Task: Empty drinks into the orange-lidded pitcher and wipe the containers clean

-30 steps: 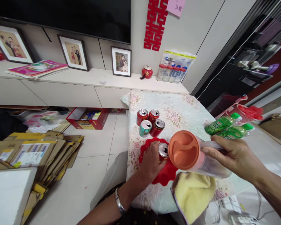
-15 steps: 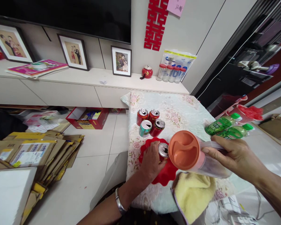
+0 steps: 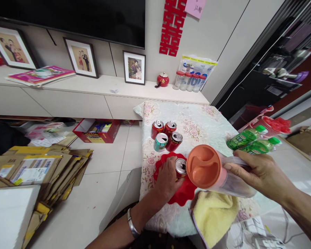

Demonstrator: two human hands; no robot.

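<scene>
My left hand (image 3: 168,178) is wrapped round a red drink can (image 3: 180,166) with an opened top, standing on a red flower-shaped plate (image 3: 182,194). My right hand (image 3: 259,174) grips the handle of a clear pitcher with an orange lid (image 3: 204,166), tilted on its side so the lid faces the can and nearly touches it. Beneath the pitcher lies a yellow cloth (image 3: 213,214). Behind the plate stand three red cans (image 3: 167,130) and a teal can (image 3: 160,141), grouped on the floral tablecloth (image 3: 197,121).
Two green bottles (image 3: 251,140) lie at the table's right edge beside a red basket (image 3: 273,125). A long white cabinet (image 3: 67,93) behind holds framed photos, a red teapot (image 3: 162,80) and jars (image 3: 188,81). Flattened cardboard (image 3: 36,169) and a red box (image 3: 97,130) lie on the floor at left.
</scene>
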